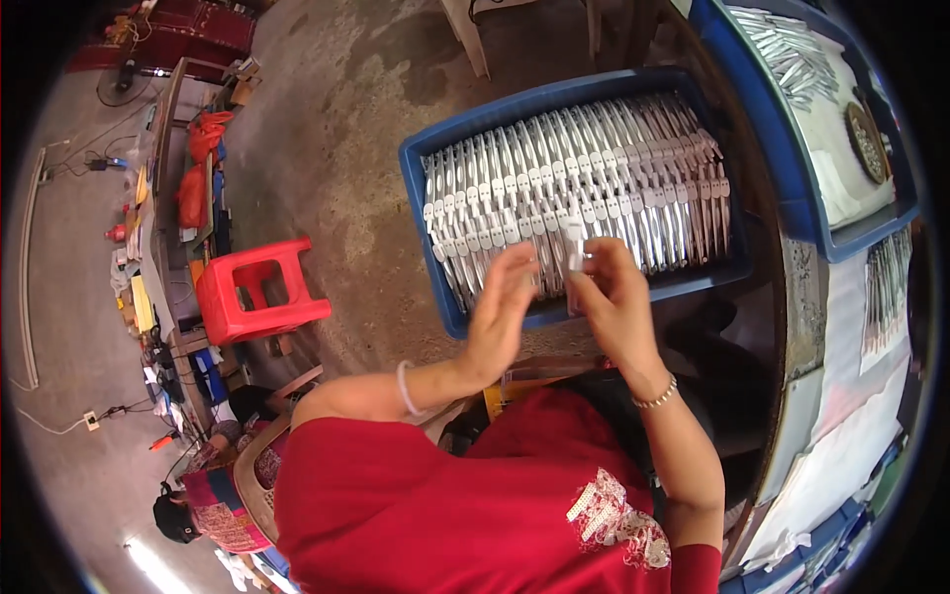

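Observation:
In front of me stands a blue plastic bin [584, 92] packed with neat rows of slim, shiny silver metal pieces [534, 148], each with a flat, rounded end. My right hand [618, 302] pinches one such silver metal piece [575, 233] between thumb and fingers, holding it over the near side of the bin. To the left of it, my left hand [502, 312] is raised near the bin's near rim. Its fingers are slightly blurred and apart, with nothing visible in them.
A red plastic stool [262, 292] stands on the concrete floor to the left. At the right, a second blue bin [807, 188] on a workbench holds loose silver pieces and a round dish [866, 144]. Another person [223, 500] sits at the lower left, beside a cluttered bench.

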`<move>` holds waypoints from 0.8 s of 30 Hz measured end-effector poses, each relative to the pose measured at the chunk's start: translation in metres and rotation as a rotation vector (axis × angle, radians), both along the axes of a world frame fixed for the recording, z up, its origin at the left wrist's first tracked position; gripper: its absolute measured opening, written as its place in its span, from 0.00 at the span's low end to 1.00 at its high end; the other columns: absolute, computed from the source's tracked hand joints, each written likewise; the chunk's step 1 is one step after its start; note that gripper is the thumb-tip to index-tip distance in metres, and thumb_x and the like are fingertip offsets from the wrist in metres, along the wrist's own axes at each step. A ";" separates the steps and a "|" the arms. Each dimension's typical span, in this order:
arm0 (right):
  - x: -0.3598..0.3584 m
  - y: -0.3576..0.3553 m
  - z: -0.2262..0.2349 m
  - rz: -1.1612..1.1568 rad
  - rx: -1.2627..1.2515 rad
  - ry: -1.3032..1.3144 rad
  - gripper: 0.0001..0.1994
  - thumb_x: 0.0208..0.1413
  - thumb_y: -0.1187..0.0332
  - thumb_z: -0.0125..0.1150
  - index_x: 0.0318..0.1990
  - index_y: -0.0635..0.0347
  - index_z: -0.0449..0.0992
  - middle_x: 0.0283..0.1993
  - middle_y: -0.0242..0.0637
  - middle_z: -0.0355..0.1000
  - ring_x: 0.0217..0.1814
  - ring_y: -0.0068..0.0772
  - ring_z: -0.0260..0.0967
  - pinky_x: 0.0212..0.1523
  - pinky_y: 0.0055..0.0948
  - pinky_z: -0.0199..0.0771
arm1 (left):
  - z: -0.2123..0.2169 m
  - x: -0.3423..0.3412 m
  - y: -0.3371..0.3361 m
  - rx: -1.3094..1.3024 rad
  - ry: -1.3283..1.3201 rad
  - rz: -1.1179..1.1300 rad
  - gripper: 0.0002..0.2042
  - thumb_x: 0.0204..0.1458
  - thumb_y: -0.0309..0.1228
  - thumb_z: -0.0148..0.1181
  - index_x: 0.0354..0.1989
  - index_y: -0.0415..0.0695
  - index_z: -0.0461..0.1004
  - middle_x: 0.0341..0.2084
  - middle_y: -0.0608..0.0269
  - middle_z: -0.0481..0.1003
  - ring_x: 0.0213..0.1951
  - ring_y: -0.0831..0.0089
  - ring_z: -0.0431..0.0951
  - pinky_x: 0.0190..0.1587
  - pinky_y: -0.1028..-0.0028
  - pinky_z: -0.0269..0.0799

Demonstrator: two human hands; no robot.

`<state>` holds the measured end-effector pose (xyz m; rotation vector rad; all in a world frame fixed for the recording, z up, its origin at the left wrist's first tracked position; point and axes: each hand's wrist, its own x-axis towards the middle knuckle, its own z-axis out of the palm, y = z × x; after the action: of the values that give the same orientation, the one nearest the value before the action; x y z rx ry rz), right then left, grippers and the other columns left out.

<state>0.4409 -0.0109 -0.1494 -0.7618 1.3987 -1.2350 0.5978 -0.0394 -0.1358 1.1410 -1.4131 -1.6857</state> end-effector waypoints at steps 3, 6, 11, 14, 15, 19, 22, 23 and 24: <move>0.020 -0.019 -0.024 0.089 -0.060 0.268 0.12 0.54 0.78 0.56 0.45 0.64 0.65 0.28 0.35 0.70 0.25 0.19 0.67 0.24 0.22 0.65 | 0.002 0.033 0.001 -0.080 -0.113 -0.001 0.19 0.64 0.34 0.40 0.60 0.40 0.56 0.57 0.58 0.61 0.56 0.70 0.63 0.56 0.68 0.62; 0.031 -0.030 -0.032 0.084 -0.052 0.372 0.11 0.51 0.76 0.56 0.43 0.65 0.67 0.25 0.50 0.71 0.24 0.51 0.70 0.25 0.39 0.67 | -0.006 0.044 0.005 -0.165 -0.104 -0.034 0.18 0.63 0.32 0.41 0.59 0.38 0.57 0.57 0.57 0.60 0.56 0.69 0.63 0.56 0.68 0.62; 0.035 -0.033 -0.036 0.152 -0.048 0.456 0.08 0.52 0.74 0.57 0.38 0.65 0.67 0.23 0.53 0.70 0.26 0.55 0.70 0.26 0.43 0.67 | -0.020 0.040 0.016 -0.151 -0.007 -0.053 0.18 0.62 0.29 0.43 0.59 0.38 0.57 0.56 0.58 0.59 0.53 0.71 0.64 0.55 0.70 0.62; 0.034 -0.035 -0.041 0.176 -0.056 0.479 0.06 0.53 0.75 0.58 0.35 0.67 0.69 0.20 0.46 0.70 0.19 0.38 0.70 0.22 0.31 0.66 | -0.023 0.037 0.017 -0.126 0.031 -0.086 0.18 0.61 0.27 0.43 0.60 0.39 0.56 0.58 0.57 0.58 0.54 0.70 0.65 0.55 0.68 0.62; 0.033 -0.036 -0.040 0.182 -0.043 0.491 0.06 0.52 0.74 0.59 0.32 0.67 0.69 0.22 0.50 0.70 0.23 0.48 0.69 0.25 0.38 0.67 | -0.024 0.036 0.017 -0.124 0.048 -0.100 0.19 0.61 0.26 0.43 0.60 0.39 0.55 0.58 0.57 0.57 0.53 0.71 0.65 0.55 0.69 0.63; 0.032 -0.039 -0.041 0.156 -0.094 0.561 0.06 0.52 0.75 0.59 0.29 0.68 0.69 0.20 0.47 0.69 0.18 0.39 0.70 0.20 0.32 0.66 | -0.025 0.036 0.021 -0.089 0.112 -0.109 0.19 0.59 0.22 0.44 0.60 0.38 0.55 0.59 0.55 0.57 0.52 0.72 0.66 0.53 0.71 0.64; 0.037 -0.037 -0.040 0.184 -0.066 0.593 0.06 0.51 0.74 0.60 0.28 0.68 0.69 0.21 0.48 0.71 0.22 0.44 0.71 0.23 0.34 0.68 | -0.023 0.038 0.025 -0.113 0.133 -0.130 0.20 0.59 0.21 0.43 0.60 0.38 0.55 0.58 0.55 0.57 0.51 0.72 0.67 0.52 0.71 0.64; 0.037 -0.037 -0.041 0.179 -0.068 0.593 0.06 0.51 0.74 0.60 0.28 0.68 0.69 0.21 0.48 0.71 0.22 0.44 0.71 0.23 0.34 0.68 | -0.022 0.037 0.027 -0.116 0.133 -0.134 0.20 0.59 0.21 0.43 0.60 0.38 0.55 0.58 0.55 0.57 0.51 0.72 0.67 0.52 0.71 0.64; 0.037 -0.036 -0.043 0.203 -0.082 0.615 0.06 0.50 0.74 0.60 0.30 0.68 0.70 0.22 0.49 0.71 0.24 0.47 0.72 0.24 0.35 0.68 | -0.022 0.036 0.029 -0.115 0.136 -0.149 0.20 0.59 0.21 0.43 0.60 0.38 0.55 0.58 0.55 0.57 0.50 0.72 0.67 0.52 0.71 0.64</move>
<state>0.4783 -0.0474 -0.1923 -1.3859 1.7069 -0.9372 0.6342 -0.0104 -0.1575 0.8603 -1.5181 -1.7244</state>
